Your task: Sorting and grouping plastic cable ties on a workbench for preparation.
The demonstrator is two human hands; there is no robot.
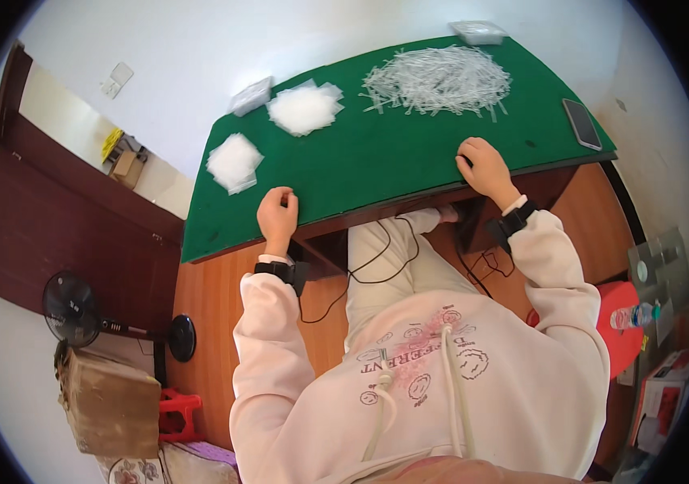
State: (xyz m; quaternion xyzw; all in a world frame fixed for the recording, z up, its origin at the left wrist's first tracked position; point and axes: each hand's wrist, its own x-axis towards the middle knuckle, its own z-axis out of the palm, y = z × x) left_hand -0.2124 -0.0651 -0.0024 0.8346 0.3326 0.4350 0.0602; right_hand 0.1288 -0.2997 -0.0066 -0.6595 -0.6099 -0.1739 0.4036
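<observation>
My left hand (pixel 279 216) rests at the near edge of the green-topped table (pixel 360 169), its fingers curled in and nothing visible in them. My right hand (pixel 487 168) lies farther right by the same edge, also loosely closed with nothing showing. Ahead of the left hand is a fanned stack of small clear-white plastic bags (pixel 235 164). A second, larger stack of such bags (pixel 305 108) lies beyond it. Beyond my right hand spreads a big heap of thin, clear plastic strips (pixel 439 81); their exact kind cannot be made out.
Clear wrapped packs stand at the back left (pixel 251 96) and back right (pixel 479 32). A phone (pixel 582 124) lies near the right edge. Black cables (pixel 372 274) hang by my legs. A fan (pixel 72 306) and cardboard box (pixel 110 403) stand left, a red stool (pixel 620 327) right.
</observation>
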